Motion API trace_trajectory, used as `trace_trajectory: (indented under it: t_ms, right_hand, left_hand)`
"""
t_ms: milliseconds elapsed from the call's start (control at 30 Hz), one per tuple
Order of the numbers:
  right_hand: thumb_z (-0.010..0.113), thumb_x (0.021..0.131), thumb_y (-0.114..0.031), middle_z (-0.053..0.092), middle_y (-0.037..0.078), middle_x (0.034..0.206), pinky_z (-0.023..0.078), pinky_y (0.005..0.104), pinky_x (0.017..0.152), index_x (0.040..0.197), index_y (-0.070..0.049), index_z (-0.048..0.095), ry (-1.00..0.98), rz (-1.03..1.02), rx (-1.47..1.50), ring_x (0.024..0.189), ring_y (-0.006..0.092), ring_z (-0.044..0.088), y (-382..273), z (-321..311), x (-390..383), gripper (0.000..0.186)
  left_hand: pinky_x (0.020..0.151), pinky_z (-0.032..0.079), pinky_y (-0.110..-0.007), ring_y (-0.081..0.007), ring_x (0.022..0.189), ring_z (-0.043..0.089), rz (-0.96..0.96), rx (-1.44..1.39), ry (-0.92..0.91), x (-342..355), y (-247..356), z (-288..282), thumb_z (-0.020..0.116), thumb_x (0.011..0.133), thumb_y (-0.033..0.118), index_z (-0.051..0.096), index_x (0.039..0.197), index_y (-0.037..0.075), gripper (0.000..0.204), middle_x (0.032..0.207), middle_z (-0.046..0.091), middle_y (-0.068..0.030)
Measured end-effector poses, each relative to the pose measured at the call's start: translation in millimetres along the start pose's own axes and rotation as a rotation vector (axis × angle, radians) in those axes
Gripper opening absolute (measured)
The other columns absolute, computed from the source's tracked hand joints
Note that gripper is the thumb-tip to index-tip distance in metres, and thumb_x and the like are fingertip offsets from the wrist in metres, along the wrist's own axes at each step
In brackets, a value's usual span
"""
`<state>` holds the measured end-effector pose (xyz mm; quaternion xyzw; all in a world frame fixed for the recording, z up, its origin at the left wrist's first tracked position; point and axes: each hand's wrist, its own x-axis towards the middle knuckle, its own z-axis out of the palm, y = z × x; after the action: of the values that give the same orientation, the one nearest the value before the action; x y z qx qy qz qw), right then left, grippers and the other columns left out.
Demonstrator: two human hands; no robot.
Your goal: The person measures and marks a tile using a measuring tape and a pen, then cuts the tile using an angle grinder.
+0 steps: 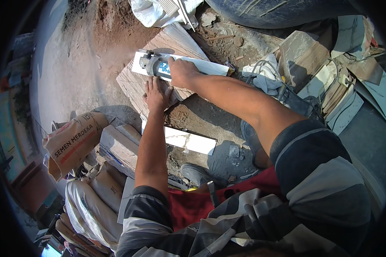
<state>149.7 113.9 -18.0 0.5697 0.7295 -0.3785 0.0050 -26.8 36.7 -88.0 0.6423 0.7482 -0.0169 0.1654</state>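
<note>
My right hand [183, 73] is wrapped round the body of an angle grinder [151, 64], whose head points left. The grinder sits over a long white tile strip [214, 68]; its disc is hard to make out. Under the strip lies a large wood-patterned tile [131, 83], set at a slant on the ground. My left hand [157, 95] rests on this tile with fingers spread, the fingertips by the strip's near edge just below the grinder. Pale dust hangs left of the grinder head.
Another white tile strip [193, 141] lies near my shoes. A brown paper cement bag [75, 141] and stacked tile boxes [120, 147] stand at left. At right are a white cloth [266, 77], cables and leaning tile offcuts [302, 58]. A dark rounded tub [278, 13] stands at the far side.
</note>
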Motion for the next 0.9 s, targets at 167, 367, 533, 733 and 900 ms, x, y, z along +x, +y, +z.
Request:
trace_trajectory:
  t_ms: [167, 367, 533, 733, 900]
  right_hand:
    - [0.077, 0.077, -0.015, 0.066, 0.023, 0.109, 0.056, 0.0440, 0.086, 0.124, 0.002, 0.045, 0.013, -0.016, 0.002, 0.104, 0.0362, 0.067, 2.8, -1.6, -4.5, 0.059]
    - [0.086, 0.073, -0.025, 0.066, 0.021, 0.113, 0.054, 0.0406, 0.090, 0.126, 0.001, 0.045, -0.042, 0.029, -0.001, 0.108, 0.0327, 0.066, 5.4, -2.5, -7.8, 0.071]
    - [0.076, 0.078, -0.015, 0.066, 0.023, 0.108, 0.056, 0.0443, 0.085, 0.123, 0.002, 0.046, 0.000, 0.007, 0.005, 0.103, 0.0366, 0.067, 10.1, -2.9, -13.1, 0.056]
    - [0.080, 0.078, -0.021, 0.066, 0.021, 0.112, 0.054, 0.0413, 0.089, 0.124, 0.002, 0.046, -0.039, 0.017, 0.003, 0.107, 0.0338, 0.067, 14.1, -4.6, -16.7, 0.062]
    - [0.080, 0.077, -0.021, 0.065, 0.022, 0.112, 0.054, 0.0414, 0.090, 0.124, 0.001, 0.046, -0.043, 0.020, 0.026, 0.107, 0.0339, 0.066, 16.2, -4.2, -17.6, 0.062]
  left_hand:
    - [0.109, 0.026, -0.063, -0.0324, 0.150, 0.021, 0.017, -0.011, -0.005, 0.6, -1.8, 1.7, 0.070, 0.082, 0.056, 0.036, 0.149, 0.021, 0.083, 0.163, 0.025, -0.0059]
    - [0.110, 0.025, -0.061, -0.0321, 0.150, 0.022, 0.010, 0.000, -0.004, 1.5, -3.5, 4.3, 0.070, 0.082, 0.056, 0.036, 0.150, 0.020, 0.084, 0.163, 0.025, -0.0055]
    - [0.110, 0.026, -0.061, -0.0318, 0.150, 0.022, 0.005, 0.020, -0.011, 0.9, -1.1, 1.8, 0.070, 0.082, 0.055, 0.035, 0.150, 0.019, 0.084, 0.163, 0.024, -0.0048]
    - [0.109, 0.028, -0.060, -0.0309, 0.150, 0.022, -0.007, 0.033, -0.020, 0.0, 3.1, -2.4, 0.070, 0.082, 0.055, 0.036, 0.149, 0.019, 0.083, 0.164, 0.021, -0.0024]
    - [0.109, 0.029, -0.060, -0.0301, 0.150, 0.022, -0.016, 0.048, -0.021, 0.0, 5.0, -3.6, 0.071, 0.082, 0.055, 0.037, 0.149, 0.018, 0.083, 0.165, 0.020, -0.0002]
